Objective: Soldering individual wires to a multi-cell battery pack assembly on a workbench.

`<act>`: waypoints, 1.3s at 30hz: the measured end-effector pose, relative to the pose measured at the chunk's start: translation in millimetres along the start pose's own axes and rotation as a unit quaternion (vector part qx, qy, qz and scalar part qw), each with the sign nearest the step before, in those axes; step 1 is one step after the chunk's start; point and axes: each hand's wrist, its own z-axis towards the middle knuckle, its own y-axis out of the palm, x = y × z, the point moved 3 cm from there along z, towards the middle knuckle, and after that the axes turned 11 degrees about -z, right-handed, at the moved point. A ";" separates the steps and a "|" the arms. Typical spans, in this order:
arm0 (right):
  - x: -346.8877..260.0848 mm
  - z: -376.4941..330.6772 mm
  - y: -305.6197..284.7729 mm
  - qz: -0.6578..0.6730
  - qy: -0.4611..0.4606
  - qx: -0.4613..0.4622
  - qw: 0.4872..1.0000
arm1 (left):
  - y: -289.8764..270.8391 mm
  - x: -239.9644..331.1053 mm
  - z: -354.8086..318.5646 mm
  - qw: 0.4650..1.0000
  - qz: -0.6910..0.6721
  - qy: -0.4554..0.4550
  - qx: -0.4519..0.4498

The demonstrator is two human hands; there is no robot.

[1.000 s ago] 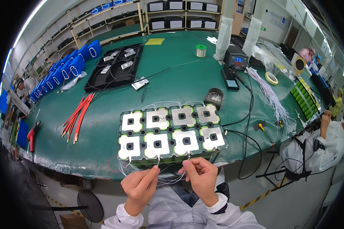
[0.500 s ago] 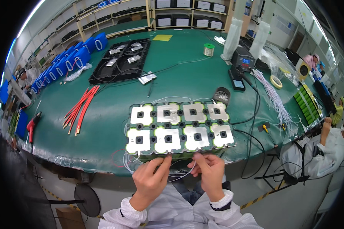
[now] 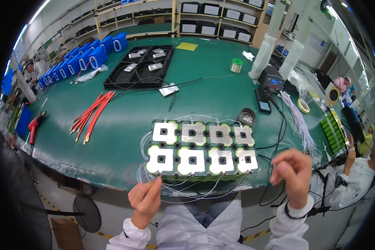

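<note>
A battery pack [image 3: 198, 146] with silvery square plates on green-ringed cells lies at the table's front edge. Thin white wires [image 3: 212, 191] loop along its near side and left end. My left hand [image 3: 145, 200] is at the pack's near left corner, fingers pinched together beside the wires; what sits between the fingertips is hidden. Off the pack's right end, my right hand [image 3: 295, 173] is raised with nothing visible in it, fingers loosely bent and thumb apart.
A soldering station [image 3: 271, 80] with its iron stand [image 3: 263, 100], a solder spool [image 3: 236, 66] and a white wire bundle [image 3: 298, 118] stand right. Left lie red sleeves [image 3: 93, 116], a heat gun [image 3: 36, 125] and a black tray [image 3: 139, 68]. A co-worker's white sleeve [image 3: 348, 183] is at right.
My right hand has left the white wire at the pack's near side and moved right. My left hand has shifted left to the corner. The view has also shifted a little.
</note>
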 end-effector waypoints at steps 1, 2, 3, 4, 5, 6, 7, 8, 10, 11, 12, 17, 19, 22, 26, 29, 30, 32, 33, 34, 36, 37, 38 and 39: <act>-8.9 17.4 -5.9 -0.021 -0.026 -0.010 0.999 | 2.8 -2.0 -1.4 1.000 0.004 0.007 0.010; -13.6 38.7 -9.6 -0.052 -0.038 -0.033 0.997 | 3.9 -2.1 -2.3 1.000 0.023 0.005 -0.004; -15.9 60.1 -11.7 -0.068 -0.027 -0.067 0.995 | 5.3 -1.6 -1.9 1.000 0.017 0.007 -0.003; -16.6 81.1 -11.4 -0.074 -0.038 -0.085 0.993 | 8.3 -1.3 0.3 1.000 0.021 0.005 -0.005; -10.1 105.3 -3.8 -0.076 -0.027 -0.124 0.989 | 6.6 -1.2 -0.3 0.999 0.036 0.001 -0.010; 4.1 127.1 0.1 -0.072 -0.038 -0.138 0.987 | 6.4 0.5 -0.5 0.998 0.020 -0.039 -0.035; 18.5 148.0 5.1 -0.147 -0.062 -0.143 0.977 | 1.3 3.7 1.4 0.999 0.016 -0.033 -0.035; 34.4 166.4 13.0 -0.218 -0.086 -0.151 0.960 | -3.8 3.1 3.4 0.995 -0.006 -0.070 -0.065; 64.3 188.2 21.6 -0.261 -0.051 -0.197 0.944 | -15.5 1.5 19.4 0.983 -0.039 -0.128 -0.125; 74.6 194.3 23.5 -0.284 -0.018 -0.236 0.929 | -18.4 -7.7 23.4 0.984 -0.038 -0.126 -0.124; 74.2 198.4 24.1 -0.284 -0.022 -0.238 0.929 | -26.9 -20.2 26.6 0.982 -0.072 -0.164 -0.067; 114.8 202.8 23.5 -0.125 0.187 -0.428 0.875 | -14.3 -85.9 95.6 0.889 -0.263 -0.343 -0.153; 120.2 202.2 30.7 -0.093 0.192 -0.437 0.874 | 15.5 -115.9 109.8 0.838 -0.334 -0.382 -0.201; 130.8 197.9 34.1 -0.027 0.221 -0.446 0.867 | 67.4 -133.9 123.6 0.702 -0.495 -0.419 -0.295; 137.0 193.0 41.1 0.025 0.270 -0.488 0.829 | 92.0 -167.4 117.0 0.639 -0.544 -0.405 -0.362; 148.7 193.9 44.0 0.054 0.304 -0.514 0.800 | 102.2 -181.1 112.8 0.618 -0.612 -0.353 -0.345; 151.4 193.3 44.8 0.063 0.322 -0.524 0.786 | 105.1 -182.7 112.6 0.630 -0.602 -0.342 -0.353; 154.4 193.5 40.5 0.053 0.325 -0.530 0.781 | 109.4 -182.1 111.3 0.641 -0.592 -0.332 -0.359; 152.4 193.3 39.9 0.047 0.328 -0.535 0.777 | 110.9 -178.9 112.9 0.683 -0.564 -0.282 -0.368; 147.7 197.5 37.7 -0.071 0.259 -0.535 0.801 | 110.9 -175.7 115.3 0.722 -0.534 -0.230 -0.376; 128.0 202.8 45.1 -0.111 0.167 -0.458 0.866 | 98.0 -170.7 123.3 0.748 -0.492 -0.218 -0.390; 114.6 206.0 47.1 -0.152 0.076 -0.366 0.915 | 95.8 -170.9 125.0 0.768 -0.455 -0.200 -0.404; 99.7 209.5 50.9 -0.117 0.093 -0.337 0.930 | 96.0 -171.7 125.7 0.765 -0.458 -0.200 -0.406; 93.4 211.3 61.4 -0.112 0.093 -0.340 0.929 | 91.0 -172.8 124.7 0.763 -0.449 -0.204 -0.419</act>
